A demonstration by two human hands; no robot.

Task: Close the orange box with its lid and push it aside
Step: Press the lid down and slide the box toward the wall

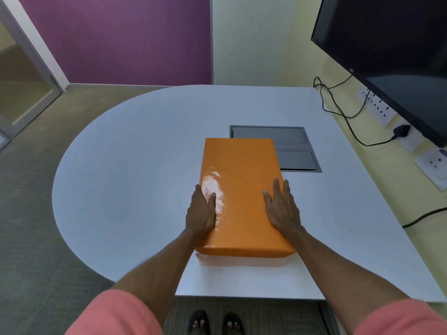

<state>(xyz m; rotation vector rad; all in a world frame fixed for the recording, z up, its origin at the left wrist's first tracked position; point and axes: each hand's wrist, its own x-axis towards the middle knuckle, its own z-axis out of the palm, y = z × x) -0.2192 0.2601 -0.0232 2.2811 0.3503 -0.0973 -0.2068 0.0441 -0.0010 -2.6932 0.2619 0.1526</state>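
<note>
A glossy orange lid (242, 180) sits squarely over the box; only a pale strip of the box's base (242, 261) shows below the lid's near edge. The box lies lengthwise on the white table (135, 170), near its middle. My left hand (201, 210) grips the lid's left edge, thumb on top, fingers down the side. My right hand (281, 207) lies on the lid's right edge, fingers extended along it. Both hands hold the near half of the lid.
A grey recessed cable hatch (292, 143) lies in the table just behind and right of the box. A large dark monitor (396, 52) hangs at the right, with wall sockets (377, 106) and black cables (343, 110) along the right edge.
</note>
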